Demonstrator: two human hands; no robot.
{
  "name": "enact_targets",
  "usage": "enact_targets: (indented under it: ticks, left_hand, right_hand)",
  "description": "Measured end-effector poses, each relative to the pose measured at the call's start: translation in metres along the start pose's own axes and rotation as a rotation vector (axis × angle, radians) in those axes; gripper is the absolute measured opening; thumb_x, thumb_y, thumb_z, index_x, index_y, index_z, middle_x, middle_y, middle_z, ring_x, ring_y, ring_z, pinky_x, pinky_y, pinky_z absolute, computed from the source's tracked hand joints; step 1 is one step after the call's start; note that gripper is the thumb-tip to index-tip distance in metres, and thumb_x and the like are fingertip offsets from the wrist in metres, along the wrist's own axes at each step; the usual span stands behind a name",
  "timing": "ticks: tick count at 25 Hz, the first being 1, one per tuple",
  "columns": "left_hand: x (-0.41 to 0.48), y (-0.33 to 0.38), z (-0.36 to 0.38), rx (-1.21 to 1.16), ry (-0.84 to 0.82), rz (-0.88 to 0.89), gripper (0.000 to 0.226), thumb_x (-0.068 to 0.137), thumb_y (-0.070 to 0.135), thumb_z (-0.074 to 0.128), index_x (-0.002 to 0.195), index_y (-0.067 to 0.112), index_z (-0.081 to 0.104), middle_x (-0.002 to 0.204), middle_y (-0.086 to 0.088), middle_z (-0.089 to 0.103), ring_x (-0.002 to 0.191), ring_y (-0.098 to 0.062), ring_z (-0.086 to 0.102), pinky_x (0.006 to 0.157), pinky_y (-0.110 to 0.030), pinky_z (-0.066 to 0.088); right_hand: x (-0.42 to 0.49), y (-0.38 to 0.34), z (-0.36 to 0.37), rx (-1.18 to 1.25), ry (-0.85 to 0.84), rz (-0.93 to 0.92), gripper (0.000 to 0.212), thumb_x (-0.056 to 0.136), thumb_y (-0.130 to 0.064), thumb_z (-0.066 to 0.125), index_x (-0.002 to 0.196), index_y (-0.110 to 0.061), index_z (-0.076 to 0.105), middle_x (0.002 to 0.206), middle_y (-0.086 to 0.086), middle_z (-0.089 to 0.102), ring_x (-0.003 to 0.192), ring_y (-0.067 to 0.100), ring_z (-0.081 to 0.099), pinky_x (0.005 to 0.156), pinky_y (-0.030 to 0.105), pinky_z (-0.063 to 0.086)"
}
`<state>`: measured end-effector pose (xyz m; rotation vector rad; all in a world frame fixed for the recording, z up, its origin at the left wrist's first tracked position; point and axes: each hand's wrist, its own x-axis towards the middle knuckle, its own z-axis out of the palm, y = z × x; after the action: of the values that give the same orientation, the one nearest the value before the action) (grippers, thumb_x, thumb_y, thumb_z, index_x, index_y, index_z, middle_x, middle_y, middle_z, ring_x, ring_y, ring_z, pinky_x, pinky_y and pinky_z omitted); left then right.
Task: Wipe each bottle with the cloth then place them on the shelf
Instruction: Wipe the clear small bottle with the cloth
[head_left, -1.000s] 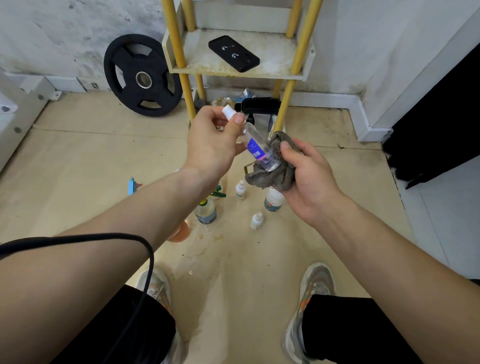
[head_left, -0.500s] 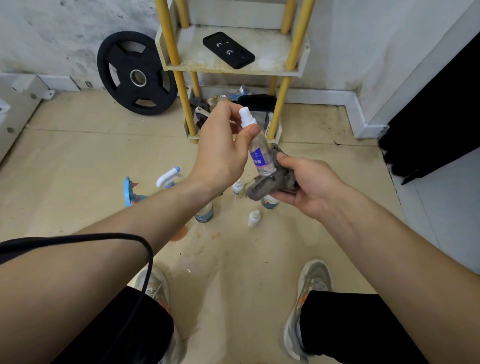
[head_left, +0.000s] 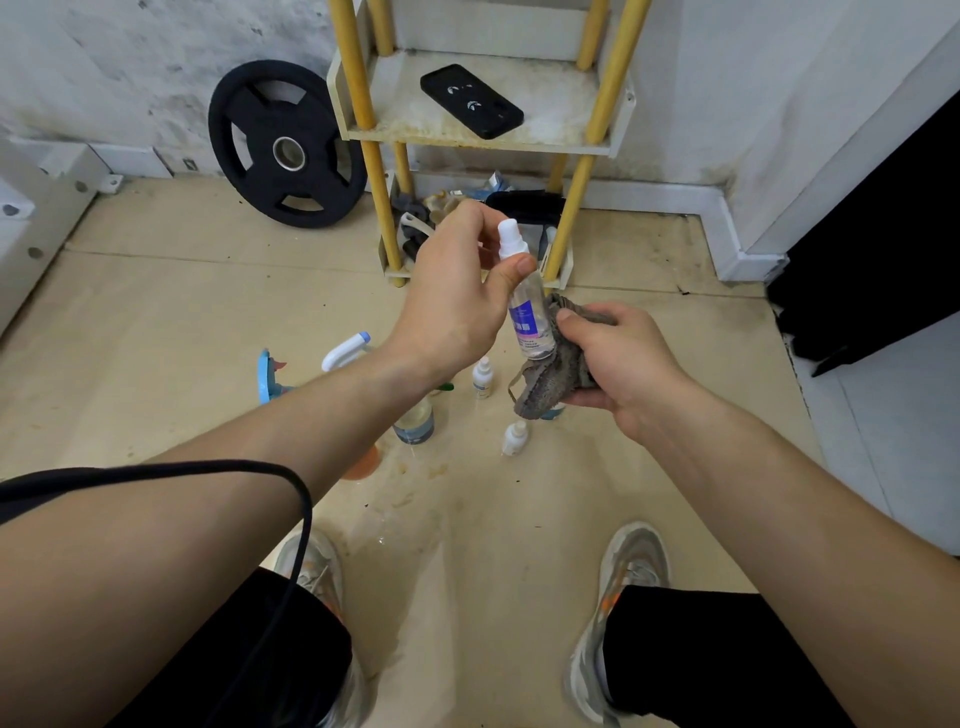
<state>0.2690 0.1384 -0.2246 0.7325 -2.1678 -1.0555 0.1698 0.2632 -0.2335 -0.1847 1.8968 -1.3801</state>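
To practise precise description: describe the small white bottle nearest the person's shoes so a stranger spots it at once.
Find the yellow-legged shelf by the wall; bottles stand on the floor before it. The small white bottle is the one closest to the shoes, just below the grey cloth. Unlike the other small bottle behind it, it looks plain white, without a label.

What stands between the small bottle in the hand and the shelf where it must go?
Nothing visible blocks the way: the left hand holds the bottle in open air in front of the shelf. A black phone lies on the shelf, so the bare part to its left is probably the easiest spot.
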Motion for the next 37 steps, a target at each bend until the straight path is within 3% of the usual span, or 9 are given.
enact_targets:
  ticks: [3,7,12,17,24,27,29,32,37]
  left_hand:
    - [0.0,0.0,0.0,0.014,0.001,0.022,0.016,0.094,0.023,0.067,0.1,0.019,0.053,0.104,-0.002,0.066,0.092,-0.018,0.062,0.082,-0.037,0.053]
    - [-0.004,0.0,0.001,-0.027,0.028,0.013,0.014,0.095,0.022,0.065,0.1,0.02,0.052,0.102,-0.002,0.065,0.091,-0.019,0.062,0.08,-0.04,0.054]
    - [-0.004,0.002,-0.001,-0.114,0.032,-0.033,0.014,0.096,0.021,0.063,0.101,0.021,0.05,0.096,0.003,0.062,0.089,-0.022,0.062,0.077,-0.048,0.057]
    - [-0.004,0.001,-0.002,-0.122,0.006,-0.042,0.014,0.097,0.019,0.062,0.102,0.021,0.049,0.097,0.003,0.061,0.092,-0.024,0.063,0.081,-0.048,0.056]
    - [-0.006,-0.003,0.0,-0.116,0.001,-0.058,0.013,0.096,0.021,0.063,0.102,0.023,0.051,0.098,0.0,0.064,0.091,-0.023,0.064,0.079,-0.046,0.058]
    - [-0.003,-0.006,0.0,-0.093,-0.054,-0.05,0.011,0.095,0.019,0.064,0.105,0.016,0.061,0.096,0.002,0.067,0.088,-0.022,0.065,0.079,-0.046,0.057]
    - [-0.003,-0.008,0.001,-0.159,-0.114,-0.084,0.018,0.095,0.018,0.063,0.112,0.016,0.069,0.099,0.0,0.07,0.092,-0.024,0.067,0.078,-0.045,0.06]
    - [-0.004,-0.006,0.001,-0.304,-0.176,-0.155,0.027,0.098,0.011,0.061,0.117,0.028,0.069,0.109,-0.011,0.071,0.099,-0.029,0.068,0.078,-0.042,0.062]
    - [-0.003,-0.002,0.001,-0.335,-0.099,-0.252,0.037,0.082,0.013,0.081,0.111,0.01,0.059,0.09,-0.005,0.073,0.083,-0.03,0.07,0.078,-0.045,0.061]
  right_hand:
    - [0.0,0.001,0.0,-0.119,0.03,-0.104,0.013,0.097,-0.029,0.064,0.109,-0.023,0.062,0.095,0.003,0.074,0.076,0.024,0.075,0.061,0.043,0.063]
    - [0.001,0.0,0.002,-0.102,0.009,-0.157,0.011,0.099,-0.029,0.061,0.11,-0.026,0.062,0.095,-0.001,0.073,0.079,0.02,0.074,0.06,0.038,0.063]
    - [0.002,0.002,0.005,-0.068,-0.048,-0.072,0.01,0.098,-0.033,0.054,0.104,-0.031,0.062,0.103,0.005,0.074,0.093,0.032,0.073,0.083,0.06,0.059]
    - [0.004,0.004,0.001,0.02,-0.106,-0.061,0.02,0.1,-0.023,0.059,0.12,-0.023,0.061,0.11,0.006,0.073,0.093,0.029,0.074,0.075,0.052,0.062]
    - [0.001,0.003,0.001,-0.298,-0.047,-0.15,0.014,0.096,-0.042,0.054,0.107,-0.034,0.057,0.098,-0.001,0.072,0.09,0.025,0.072,0.078,0.051,0.062]
    - [-0.004,-0.001,0.002,-0.392,-0.005,-0.37,0.012,0.098,-0.035,0.056,0.11,-0.037,0.054,0.094,-0.015,0.067,0.088,0.009,0.066,0.075,0.03,0.055]
    - [-0.009,-0.006,0.004,-0.29,-0.002,-0.511,0.018,0.101,-0.026,0.055,0.117,-0.034,0.052,0.094,-0.015,0.066,0.078,0.001,0.064,0.066,0.021,0.05]
    - [-0.011,-0.006,0.005,-0.171,0.0,-0.614,0.026,0.102,-0.021,0.054,0.126,-0.029,0.052,0.11,-0.014,0.065,0.093,-0.003,0.065,0.077,0.02,0.053]
    - [-0.007,-0.009,0.007,0.144,-0.013,-0.527,0.029,0.106,-0.019,0.048,0.134,-0.017,0.051,0.122,-0.001,0.066,0.109,0.005,0.065,0.088,0.023,0.054]
